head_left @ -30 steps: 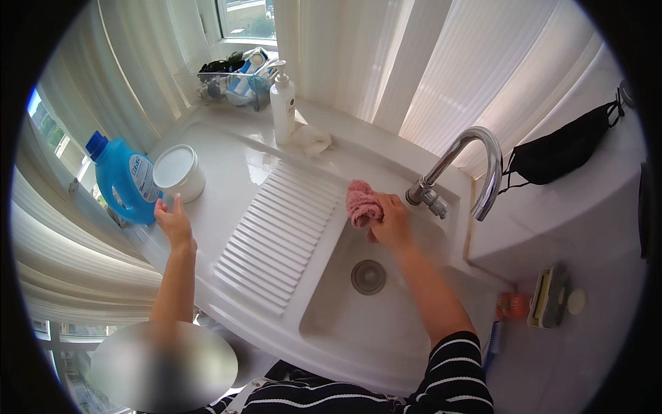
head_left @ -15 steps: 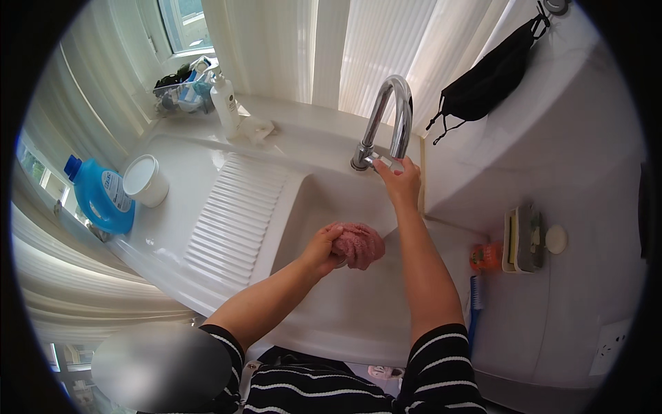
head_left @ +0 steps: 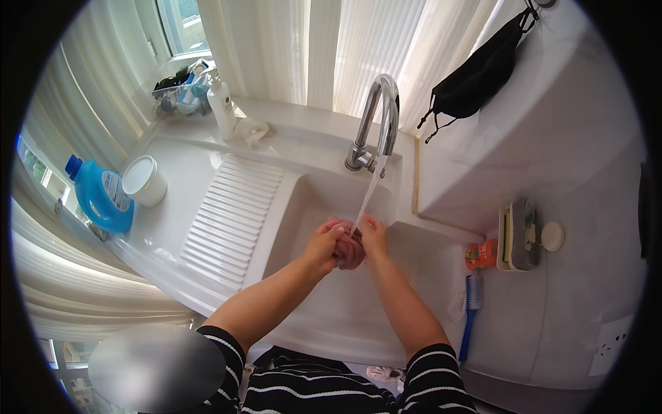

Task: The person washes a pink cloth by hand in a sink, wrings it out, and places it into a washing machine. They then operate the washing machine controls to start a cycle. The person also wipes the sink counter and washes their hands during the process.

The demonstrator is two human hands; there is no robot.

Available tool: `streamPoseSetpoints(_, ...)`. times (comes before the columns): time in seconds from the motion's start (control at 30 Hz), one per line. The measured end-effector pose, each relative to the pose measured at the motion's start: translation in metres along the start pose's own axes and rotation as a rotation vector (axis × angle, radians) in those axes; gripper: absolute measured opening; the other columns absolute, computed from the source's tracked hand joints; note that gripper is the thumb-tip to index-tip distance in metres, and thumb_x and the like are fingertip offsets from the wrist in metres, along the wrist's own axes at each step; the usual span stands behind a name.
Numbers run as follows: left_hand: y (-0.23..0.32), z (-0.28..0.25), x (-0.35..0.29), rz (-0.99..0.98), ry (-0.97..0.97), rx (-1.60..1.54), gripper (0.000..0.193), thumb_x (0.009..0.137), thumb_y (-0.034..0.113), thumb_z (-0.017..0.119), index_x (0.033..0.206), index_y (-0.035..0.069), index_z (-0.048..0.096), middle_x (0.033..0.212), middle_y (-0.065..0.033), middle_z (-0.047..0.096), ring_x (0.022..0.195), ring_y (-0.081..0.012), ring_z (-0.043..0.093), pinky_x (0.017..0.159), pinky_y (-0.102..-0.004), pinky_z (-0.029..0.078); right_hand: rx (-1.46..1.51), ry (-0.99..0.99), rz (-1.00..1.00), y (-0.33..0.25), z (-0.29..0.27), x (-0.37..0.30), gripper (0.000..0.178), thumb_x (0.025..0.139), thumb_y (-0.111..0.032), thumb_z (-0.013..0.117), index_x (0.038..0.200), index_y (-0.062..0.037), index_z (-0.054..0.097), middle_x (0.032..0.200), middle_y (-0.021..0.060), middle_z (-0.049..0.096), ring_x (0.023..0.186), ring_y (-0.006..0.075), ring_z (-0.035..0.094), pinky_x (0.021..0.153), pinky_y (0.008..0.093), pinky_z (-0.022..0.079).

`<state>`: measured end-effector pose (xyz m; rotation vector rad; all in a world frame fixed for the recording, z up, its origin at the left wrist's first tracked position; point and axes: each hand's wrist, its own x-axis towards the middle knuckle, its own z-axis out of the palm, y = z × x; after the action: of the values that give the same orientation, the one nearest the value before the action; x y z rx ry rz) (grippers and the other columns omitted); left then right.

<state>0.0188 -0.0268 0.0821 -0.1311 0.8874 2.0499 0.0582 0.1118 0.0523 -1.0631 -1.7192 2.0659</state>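
A bunched pink cloth (head_left: 350,255) is held over the white sink basin (head_left: 296,200). My left hand (head_left: 323,247) grips its left side, thumb on top. My right hand (head_left: 374,238) closes on its right side. From the chrome faucet (head_left: 388,114), a stream of water (head_left: 370,193) falls onto the cloth between my hands. The fingers under the cloth are hidden.
A ribbed washboard (head_left: 234,214) slopes left of the basin. Beyond it stand a white tub (head_left: 145,181) and a blue detergent bottle (head_left: 103,196); a white pump bottle (head_left: 221,107) stands at the back. To the right are a blue brush (head_left: 472,310) and a sponge holder (head_left: 518,234).
My right hand has left the faucet handle and come down to the cloth. Water now runs from the spout, where none was visible before. My left hand keeps its hold.
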Motion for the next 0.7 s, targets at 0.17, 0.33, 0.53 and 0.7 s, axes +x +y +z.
streamPoseSetpoints(0.17, 0.013, 0.026, -0.009, 0.002, 0.034, 0.432, 0.035, 0.083, -0.001, 0.054, 0.117, 0.004, 0.052, 0.106, -0.0124, 0.059, 0.093, -0.0209, 0.061, 0.080, -0.0312, 0.052, 0.423, -0.384, 0.547, -0.037, -0.005, -0.040, 0.057, 0.088, -0.053, 0.055, 0.122, -0.0078, 0.052, 0.120, 0.0114, 0.056, 0.107, 0.0240, 0.056, 0.086, 0.0375, 0.047)
streamPoseSetpoints(0.33, 0.014, 0.008, -0.006, 0.109, 0.210, 0.728, 0.038, 0.083, 0.006, 0.058, 0.120, 0.009, 0.052, 0.118, -0.0126, 0.055, 0.105, -0.0225, 0.056, 0.085, -0.0351, 0.050, 0.602, -0.384, 0.263, -0.010, 0.004, -0.025, 0.048, 0.087, -0.043, 0.062, 0.115, -0.0056, 0.055, 0.112, 0.0100, 0.060, 0.101, 0.0217, 0.059, 0.084, 0.0342, 0.049)
streamPoseSetpoints(0.53, 0.016, -0.001, -0.011, -0.329, 0.097, -0.149, 0.034, 0.088, 0.015, 0.056, 0.122, 0.011, 0.051, 0.119, -0.0090, 0.055, 0.108, -0.0243, 0.056, 0.086, -0.0418, 0.051, 0.349, -0.221, 0.085, -0.027, 0.025, -0.047, 0.040, 0.082, -0.030, 0.071, 0.107, -0.0028, 0.056, 0.101, 0.0069, 0.061, 0.087, 0.0146, 0.060, 0.078, 0.0288, 0.049)
streamPoseSetpoints(0.7, 0.018, 0.008, -0.008, -0.030, 0.053, 0.302, 0.033, 0.084, 0.007, 0.057, 0.116, 0.006, 0.053, 0.110, -0.0106, 0.058, 0.096, -0.0231, 0.062, 0.079, -0.0381, 0.054, 0.111, -0.106, 0.083, -0.023, 0.004, -0.029, 0.039, 0.083, -0.023, 0.067, 0.112, -0.0019, 0.052, 0.105, 0.0079, 0.058, 0.087, 0.0149, 0.058, 0.077, 0.0280, 0.050)
